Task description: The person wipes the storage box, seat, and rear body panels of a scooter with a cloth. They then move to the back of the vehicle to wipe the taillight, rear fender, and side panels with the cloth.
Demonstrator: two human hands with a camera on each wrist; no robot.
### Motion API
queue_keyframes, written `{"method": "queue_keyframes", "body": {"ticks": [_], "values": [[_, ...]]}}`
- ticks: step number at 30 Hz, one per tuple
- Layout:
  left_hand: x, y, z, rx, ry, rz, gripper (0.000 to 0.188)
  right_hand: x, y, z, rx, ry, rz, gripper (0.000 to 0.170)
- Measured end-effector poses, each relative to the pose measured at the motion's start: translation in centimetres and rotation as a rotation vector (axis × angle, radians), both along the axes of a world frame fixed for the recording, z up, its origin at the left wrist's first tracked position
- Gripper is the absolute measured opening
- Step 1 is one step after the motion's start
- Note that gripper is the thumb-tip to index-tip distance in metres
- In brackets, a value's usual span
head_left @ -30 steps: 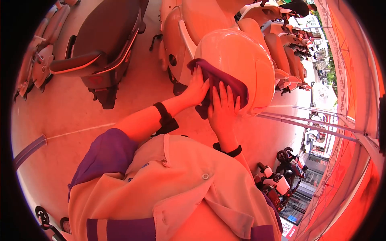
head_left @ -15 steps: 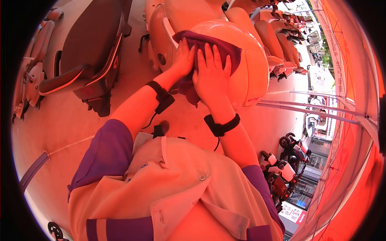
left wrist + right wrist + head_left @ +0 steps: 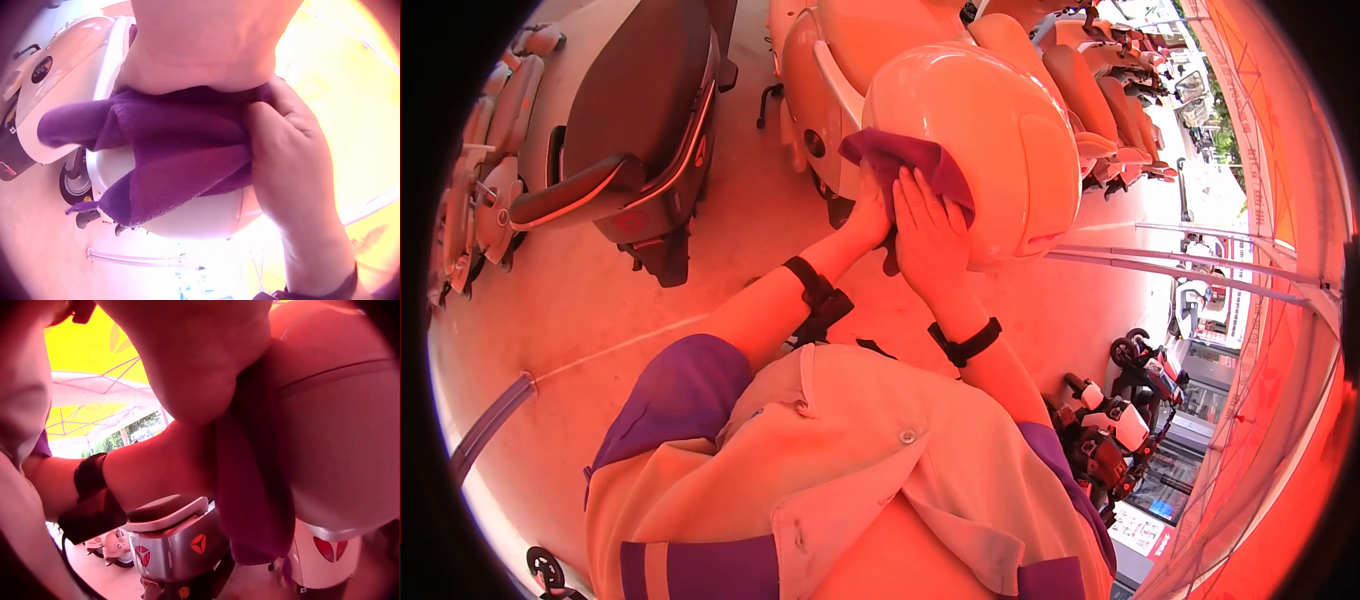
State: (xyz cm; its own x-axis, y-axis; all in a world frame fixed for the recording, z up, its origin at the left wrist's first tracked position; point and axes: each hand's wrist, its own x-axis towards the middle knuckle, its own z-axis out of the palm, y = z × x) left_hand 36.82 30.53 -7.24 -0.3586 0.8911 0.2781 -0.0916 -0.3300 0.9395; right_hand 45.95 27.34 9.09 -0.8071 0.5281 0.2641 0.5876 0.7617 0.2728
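Note:
A purple cloth [image 3: 907,150] lies bunched against the near left side of a rounded, glossy top case [image 3: 985,120] behind a scooter seat. My left hand [image 3: 866,215] touches the cloth at its left part, fingertips partly hidden. Beside it my right hand [image 3: 931,238] presses on the cloth with fingers extended. In the left wrist view the cloth [image 3: 175,150] hangs in folds below my left hand [image 3: 206,47], with my right hand [image 3: 294,159] at its right edge. In the right wrist view the cloth [image 3: 253,506] hangs beside the case [image 3: 344,431], below my right hand [image 3: 194,359].
A dark-seated scooter [image 3: 640,110] stands to the left, and more scooters [image 3: 1100,90] line up beyond the case. Metal rails [image 3: 1180,268] cross at the right. Several small bikes [image 3: 1110,430] stand at the lower right under a red canopy [image 3: 1300,130].
Both hands moved up with the cloth over the case, then came back down towards its near side. The cloth has become more bunched, and the view has shifted slightly.

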Motion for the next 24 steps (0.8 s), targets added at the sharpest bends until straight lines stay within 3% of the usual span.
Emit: {"method": "queue_keyframes", "body": {"ticks": [2,4,6,7,10,17,21,24], "values": [[1.8,-0.9,1.1,-0.044,-0.184,-0.024,0.052,2.4,-0.8,0.2,-0.016,0.03,-0.015,0.046],[2.4,-2.6,3.8,-0.124,0.098,0.07,0.062,4.5,-1.3,0.4,-0.027,0.086,-0.033,0.045],[3.5,-4.1,6.0,-0.121,0.55,0.282,0.068,6.7,-1.5,0.8,-0.029,0.162,-0.045,0.047],[3.3,-4.6,7.7,-0.082,0.583,0.227,0.079,7.7,-1.3,0.9,-0.039,0.201,-0.047,0.047],[4.6,-6.0,11.4,0.001,0.834,0.264,0.081,10.9,-0.8,1.0,-0.071,0.313,-0.046,0.049],[12.0,-5.8,12.0,0.124,1.276,0.299,0.078,19.0,1.7,-0.4,-0.18,0.491,0.066,0.04],[15.9,-5.5,11.0,0.073,1.361,0.372,0.074,23.2,4.1,-2.2,-0.137,0.485,0.163,0.043],[17.6,-5.1,12.8,-0.004,1.444,0.387,0.074,24.7,5.7,-1.7,-0.176,0.565,0.178,0.047]]}}
